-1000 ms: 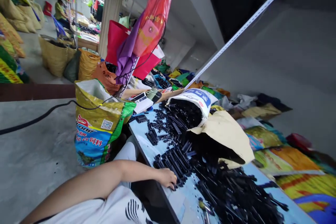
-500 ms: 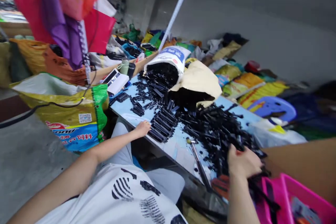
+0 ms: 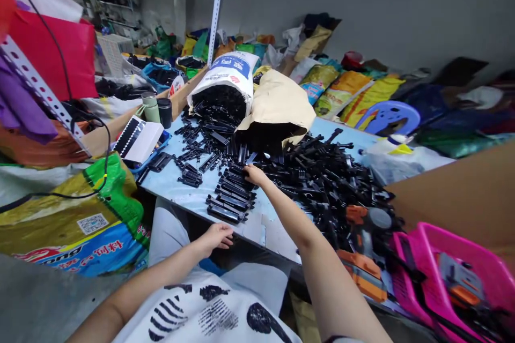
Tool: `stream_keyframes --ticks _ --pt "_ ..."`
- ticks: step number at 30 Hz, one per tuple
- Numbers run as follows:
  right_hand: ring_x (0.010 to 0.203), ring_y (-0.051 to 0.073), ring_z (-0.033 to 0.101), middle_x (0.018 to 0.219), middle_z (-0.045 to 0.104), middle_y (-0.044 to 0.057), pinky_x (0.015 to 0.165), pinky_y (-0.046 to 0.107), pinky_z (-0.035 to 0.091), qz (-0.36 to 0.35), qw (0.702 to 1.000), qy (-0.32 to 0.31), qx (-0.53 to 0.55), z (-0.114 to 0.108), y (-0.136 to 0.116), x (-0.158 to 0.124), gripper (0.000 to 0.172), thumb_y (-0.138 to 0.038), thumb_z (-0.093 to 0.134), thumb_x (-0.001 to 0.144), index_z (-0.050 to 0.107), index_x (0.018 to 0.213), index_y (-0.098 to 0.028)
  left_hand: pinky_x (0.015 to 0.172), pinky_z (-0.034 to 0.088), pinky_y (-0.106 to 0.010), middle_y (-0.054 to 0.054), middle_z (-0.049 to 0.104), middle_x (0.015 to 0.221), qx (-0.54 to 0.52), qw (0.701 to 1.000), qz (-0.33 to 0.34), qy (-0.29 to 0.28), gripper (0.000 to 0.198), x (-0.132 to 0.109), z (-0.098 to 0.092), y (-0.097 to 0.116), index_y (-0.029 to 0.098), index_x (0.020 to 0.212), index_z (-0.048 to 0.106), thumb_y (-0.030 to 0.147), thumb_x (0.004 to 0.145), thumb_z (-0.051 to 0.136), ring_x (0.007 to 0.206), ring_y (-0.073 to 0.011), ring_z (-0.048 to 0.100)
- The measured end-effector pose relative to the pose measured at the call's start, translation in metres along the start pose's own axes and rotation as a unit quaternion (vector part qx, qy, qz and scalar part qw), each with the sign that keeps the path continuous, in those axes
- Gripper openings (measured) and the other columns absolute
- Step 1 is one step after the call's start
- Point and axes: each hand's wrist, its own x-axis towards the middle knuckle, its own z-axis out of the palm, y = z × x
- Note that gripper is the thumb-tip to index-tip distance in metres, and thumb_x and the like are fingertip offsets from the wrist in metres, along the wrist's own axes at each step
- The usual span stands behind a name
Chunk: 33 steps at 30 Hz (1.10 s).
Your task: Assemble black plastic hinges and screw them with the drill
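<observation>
Since half a second ago: right hand [image 3: 253,174] has left the loose heap by the pink basket [image 3: 478,262] and come across to the far end of the lined-up row. Left hand [image 3: 217,236] has dropped from the row's near side to the table's front edge.

Far left, a yellow and blue feed bag [image 3: 80,220] stands against the table [image 3: 171,185]. A black cable runs over its top. A white box [image 3: 139,139] lies on the table's back corner, with two cups [image 3: 152,108] behind it.

Left hand: forearm low across the lap, palm down, fingers loosely spread on the table edge, holding nothing. The row of black strips [image 3: 230,196] lies just beyond it, not touching.

Right hand: arm stretched forward over the table, wrist bent down, fingertips on the strips at the row's far end. Cannot tell whether the fingers pinch a strip or only rest on it.

Behind the row, a white sack [image 3: 227,72] and a tan sack [image 3: 277,104] lie on their sides, mouths toward the person, black parts spilling out. Right of the arm is the big heap of black parts [image 3: 325,171]. An orange drill [image 3: 362,249] lies at its near edge, beside the pink basket.
</observation>
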Motion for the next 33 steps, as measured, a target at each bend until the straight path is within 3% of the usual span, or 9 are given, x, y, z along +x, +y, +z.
stream_keyframes --ticks 5,11,18,25,28,31,33 --pt "0.091 0.018 0.057 0.101 0.064 0.01 0.078 0.023 0.04 -0.027 0.999 -0.006 0.018 -0.013 0.015 0.001 0.03 -0.018 0.059 0.075 0.065 0.103 -0.01 0.069 0.05 -0.028 -0.005 0.063 0.083 -0.101 0.993 -0.058 -0.023 0.021 -0.002 0.003 0.017 0.014 0.088 0.056 0.029 0.077 0.066 0.072 -0.0155 0.065" --pt "0.084 0.016 0.058 0.097 0.066 0.006 0.073 0.022 0.04 -0.072 0.995 0.023 0.066 -0.032 0.002 -0.031 0.034 -0.023 0.061 0.073 0.065 0.105 -0.013 0.075 0.052 -0.031 -0.008 0.066 0.085 -0.159 0.984 -0.079 -0.014 0.012 0.001 0.002 0.029 0.014 0.086 0.057 0.023 0.081 0.062 0.078 -0.0186 0.068" --pt "0.083 0.017 0.058 0.095 0.065 0.006 0.071 0.023 0.041 -0.107 0.99 0.016 0.09 -0.015 -0.018 -0.061 0.032 -0.022 0.064 0.069 0.068 0.101 -0.015 0.076 0.054 -0.031 -0.011 0.067 0.091 -0.151 0.983 -0.102 -0.004 0.01 0.009 0.003 0.039 0.013 0.092 0.058 0.019 0.085 0.057 0.082 -0.0197 0.069" --pt "0.084 0.018 0.058 0.096 0.064 0.007 0.073 0.024 0.041 -0.137 0.988 0.025 0.071 -0.007 -0.021 -0.068 0.03 -0.022 0.064 0.071 0.067 0.1 -0.014 0.076 0.055 -0.032 -0.013 0.066 0.092 -0.169 0.978 -0.119 0.03 0.007 0.005 -0.003 0.043 0.012 0.091 0.057 0.015 0.087 0.053 0.086 -0.0213 0.068" --pt "0.08 0.016 0.057 0.092 0.063 0.005 0.071 0.024 0.041 -0.145 0.986 0.002 0.085 -0.01 -0.025 -0.068 0.022 -0.032 0.064 0.076 0.067 0.091 -0.016 0.076 0.056 -0.033 -0.013 0.066 0.091 -0.181 0.974 -0.133 0.036 0.005 0.004 -0.003 0.044 0.013 0.087 0.055 0.016 0.088 0.05 0.088 -0.0217 0.068" --pt "0.089 0.019 0.056 0.097 0.062 0.006 0.08 0.027 0.041 -0.12 0.984 0.03 0.13 -0.009 -0.029 -0.057 0.042 -0.056 0.063 0.075 0.066 0.088 -0.016 0.078 0.055 -0.034 -0.012 0.064 0.09 -0.2 0.969 -0.139 0.041 0.006 0.005 -0.001 0.045 0.015 0.085 0.051 0.019 0.089 0.049 0.09 -0.0223 0.067" --pt "0.104 0.025 0.052 0.113 0.058 0.011 0.09 0.033 0.039 -0.062 0.985 0.052 0.15 -0.004 -0.03 -0.045 0.068 -0.069 0.064 0.065 0.062 0.106 -0.016 0.08 0.055 -0.035 -0.012 0.063 0.09 -0.215 0.966 -0.13 0.065 0.007 0.008 0.002 0.047 0.016 0.085 0.05 0.023 0.089 0.051 0.093 -0.0221 0.066"
